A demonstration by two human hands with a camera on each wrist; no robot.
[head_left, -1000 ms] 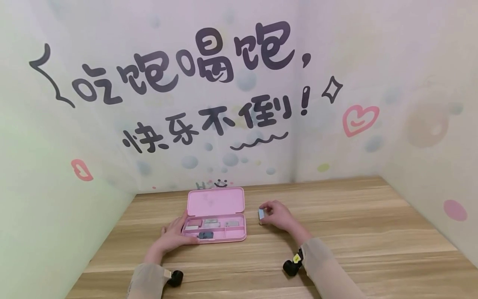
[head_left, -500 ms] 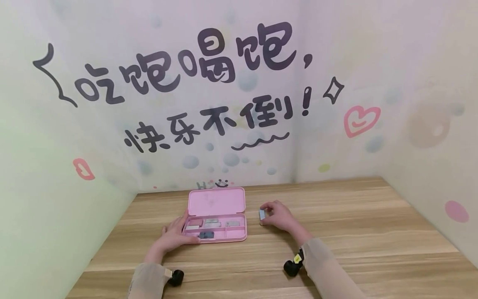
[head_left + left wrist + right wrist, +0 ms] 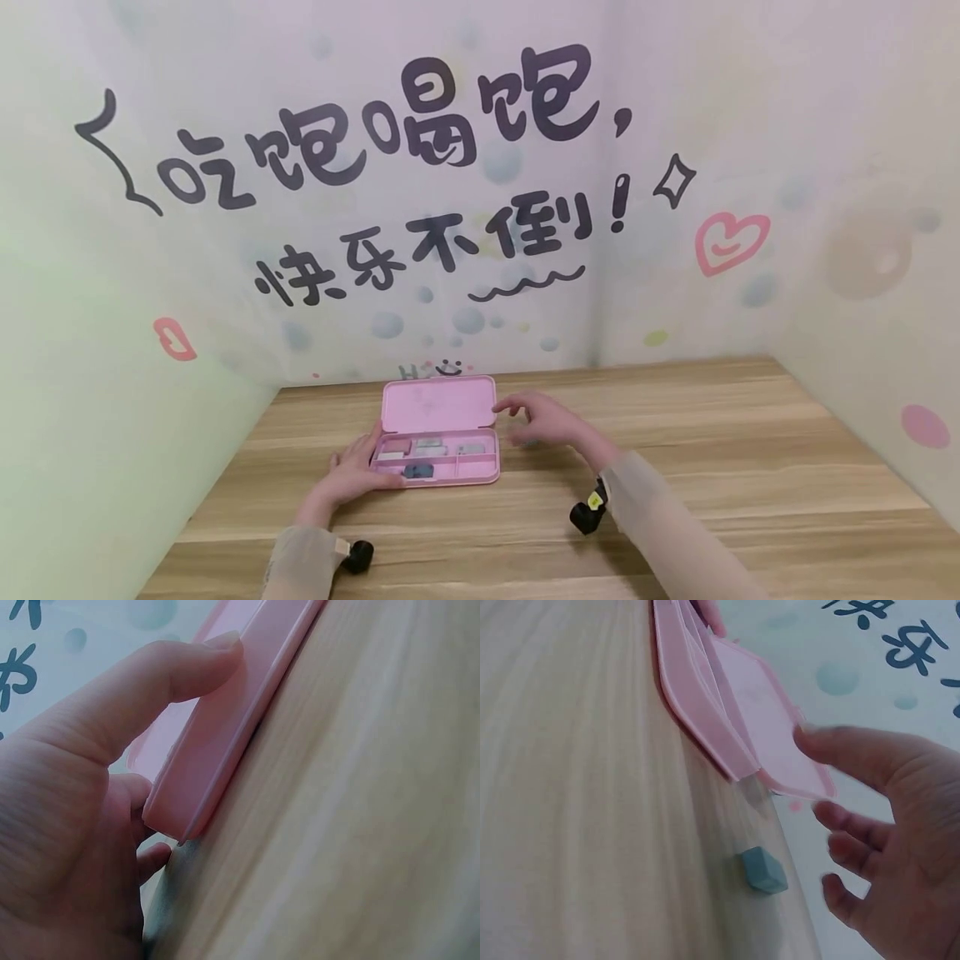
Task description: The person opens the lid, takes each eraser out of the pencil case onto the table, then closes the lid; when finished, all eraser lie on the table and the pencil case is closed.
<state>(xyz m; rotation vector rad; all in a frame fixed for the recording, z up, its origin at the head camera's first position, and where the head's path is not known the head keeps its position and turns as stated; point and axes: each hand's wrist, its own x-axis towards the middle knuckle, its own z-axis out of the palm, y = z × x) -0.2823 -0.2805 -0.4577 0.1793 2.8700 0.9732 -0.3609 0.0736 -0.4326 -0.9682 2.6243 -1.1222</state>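
A pink pencil case (image 3: 477, 479) lies with its lid (image 3: 438, 404) raised at the back. My left hand (image 3: 351, 477) holds its left end; in the left wrist view the thumb (image 3: 210, 667) presses the front wall and the other fingers are round the end. Several small blocks, perhaps erasers, lie in the compartments, among them a dark one (image 3: 418, 471) at the front and a grey one (image 3: 471, 450) at back right. My right hand (image 3: 553, 419) is spread in the air beside the lid, holding nothing. Below it, a small blue-green block (image 3: 763, 870) stands on the table, mostly hidden in the head view.
The wooden table (image 3: 675, 433) runs back to a printed wall sheet (image 3: 360, 208) with black lettering, close behind the lid. Pale side walls (image 3: 862, 350) bound it left and right. Both wrists carry black cameras (image 3: 587, 517).
My right hand has let go of the blue-green block, its fingers have spread, and it has lifted slightly toward the lid. My left hand keeps its hold on the pencil case.
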